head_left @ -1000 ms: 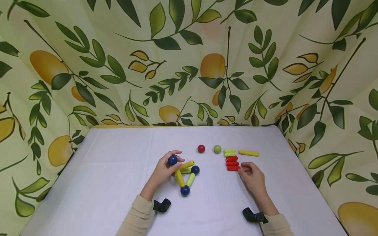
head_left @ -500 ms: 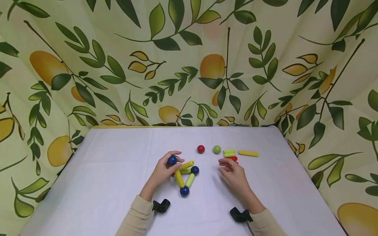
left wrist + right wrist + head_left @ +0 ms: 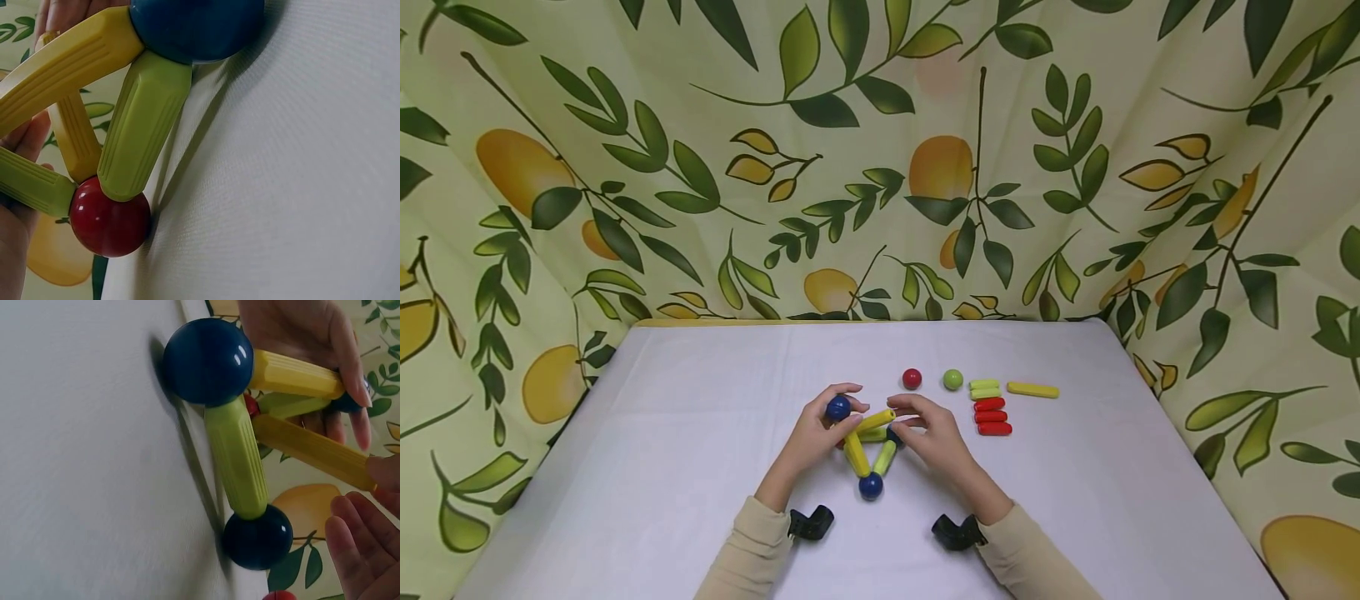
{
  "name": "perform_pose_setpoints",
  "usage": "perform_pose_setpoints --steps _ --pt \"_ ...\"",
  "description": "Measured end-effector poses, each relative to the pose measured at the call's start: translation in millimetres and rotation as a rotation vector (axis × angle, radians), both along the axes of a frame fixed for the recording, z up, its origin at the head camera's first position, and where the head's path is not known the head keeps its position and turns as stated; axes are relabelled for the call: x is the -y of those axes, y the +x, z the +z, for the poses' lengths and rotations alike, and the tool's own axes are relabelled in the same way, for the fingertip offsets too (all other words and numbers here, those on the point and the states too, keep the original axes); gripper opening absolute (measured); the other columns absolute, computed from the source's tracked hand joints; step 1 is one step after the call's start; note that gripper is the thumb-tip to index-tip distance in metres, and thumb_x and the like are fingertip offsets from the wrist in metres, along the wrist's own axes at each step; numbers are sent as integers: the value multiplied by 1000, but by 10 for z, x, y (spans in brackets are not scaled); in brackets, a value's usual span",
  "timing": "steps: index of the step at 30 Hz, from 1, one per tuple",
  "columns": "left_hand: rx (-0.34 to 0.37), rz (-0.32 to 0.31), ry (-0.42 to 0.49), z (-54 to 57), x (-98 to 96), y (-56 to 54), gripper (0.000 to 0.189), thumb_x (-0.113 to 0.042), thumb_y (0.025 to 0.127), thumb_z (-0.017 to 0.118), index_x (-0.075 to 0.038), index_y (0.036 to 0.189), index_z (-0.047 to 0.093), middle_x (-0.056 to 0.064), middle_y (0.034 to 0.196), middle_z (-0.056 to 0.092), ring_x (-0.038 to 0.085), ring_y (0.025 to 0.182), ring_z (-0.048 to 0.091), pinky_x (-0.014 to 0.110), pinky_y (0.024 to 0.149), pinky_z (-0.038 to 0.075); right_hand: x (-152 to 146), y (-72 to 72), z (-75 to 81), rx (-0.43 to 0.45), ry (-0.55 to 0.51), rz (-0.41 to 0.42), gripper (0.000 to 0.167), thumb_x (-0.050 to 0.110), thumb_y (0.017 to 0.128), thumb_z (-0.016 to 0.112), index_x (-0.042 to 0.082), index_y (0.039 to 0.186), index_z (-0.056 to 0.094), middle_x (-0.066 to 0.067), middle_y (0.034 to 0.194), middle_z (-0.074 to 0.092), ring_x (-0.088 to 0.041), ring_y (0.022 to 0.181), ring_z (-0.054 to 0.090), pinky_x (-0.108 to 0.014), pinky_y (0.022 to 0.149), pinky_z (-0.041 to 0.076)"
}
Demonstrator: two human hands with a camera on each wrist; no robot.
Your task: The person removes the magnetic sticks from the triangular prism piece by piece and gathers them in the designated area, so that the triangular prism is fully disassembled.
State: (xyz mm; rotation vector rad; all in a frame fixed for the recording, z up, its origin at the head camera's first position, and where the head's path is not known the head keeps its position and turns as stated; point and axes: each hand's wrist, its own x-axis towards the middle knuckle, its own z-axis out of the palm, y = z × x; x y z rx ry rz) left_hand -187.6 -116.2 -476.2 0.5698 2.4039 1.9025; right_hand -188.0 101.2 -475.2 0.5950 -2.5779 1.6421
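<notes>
Head view shows us, nearest first, a frame of rods and balls (image 3: 856, 454) resting on white cloth (image 3: 700, 442). The left hand (image 3: 812, 429) pinches its upper blue ball (image 3: 838, 407); fingers of the right hand (image 3: 934, 435) part slightly around a yellow rod's tip (image 3: 887, 415), though we cannot tell whether they grip. Beyond lie three red rods (image 3: 992, 417), two green rods (image 3: 985, 389), then a leafy curtain (image 3: 865, 200).
</notes>
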Motion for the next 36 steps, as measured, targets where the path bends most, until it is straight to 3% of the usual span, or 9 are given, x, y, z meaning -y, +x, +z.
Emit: perform_pose_setpoints --steps 4,8,11,14,17,21,25,31,36 --pt "-33 -13 21 -40 7 -14 38 -13 92 62 -11 128 51 15 109 65 10 85 58 25 59 53 64 1 15 -52 18 21 30 9 86 69 8 116 65 -4 113 67 -19 102 64 -24 82 55" --pt "-76 -38 44 -44 16 -12 40 -11 92 62 -9 130 50 18 112 64 24 98 61 19 74 53 91 9 14 -47 23 14 25 12 87 69 12 112 67 -3 109 68 -18 98 64 -23 80 55" --pt "-74 -63 66 80 23 37 41 -4 91 60 -2 130 48 26 115 62 40 108 57 15 88 48 96 4 -5 -33 16 13 25 12 87 68 12 112 67 -3 109 68 -17 97 64 -21 80 55" --pt "-66 -76 87 199 45 85 41 3 90 58 4 129 46 32 116 58 45 112 53 12 94 43 101 -3 -27 -26 11 11 25 12 87 68 13 112 66 -1 110 67 -16 98 64 -20 80 54" --pt "-71 -93 96 226 87 88 40 8 88 57 7 127 47 33 116 58 43 112 53 13 96 42 107 -8 -41 -25 7 7 25 10 86 69 13 111 67 -1 109 68 -15 97 64 -19 80 54" --pt "-47 -113 107 132 164 27 40 10 87 58 9 125 48 30 119 58 43 114 53 14 95 44 105 -3 -36 -37 1 3 25 9 85 69 11 110 67 -3 108 68 -17 96 65 -22 80 55" --pt "-8 -110 106 32 212 -36 39 7 88 59 6 126 51 25 124 58 39 118 54 16 95 46 105 13 -31 -17 -5 -25 24 8 85 70 11 109 68 -2 107 68 -16 96 66 -23 80 55" --pt "-18 -106 99 -2 227 -54 38 -1 89 63 -1 126 55 19 126 60 30 118 57 19 94 47 100 24 -71 2 -36 -65 24 6 84 70 12 107 68 -3 105 68 -16 93 67 -23 80 55" --pt "-13 -103 100 14 229 -42 38 -8 89 65 -3 125 56 18 126 60 27 117 58 19 95 48 55 -17 -114 140 -163 -87 22 6 85 69 9 107 67 -6 102 69 -14 87 67 -20 78 55"
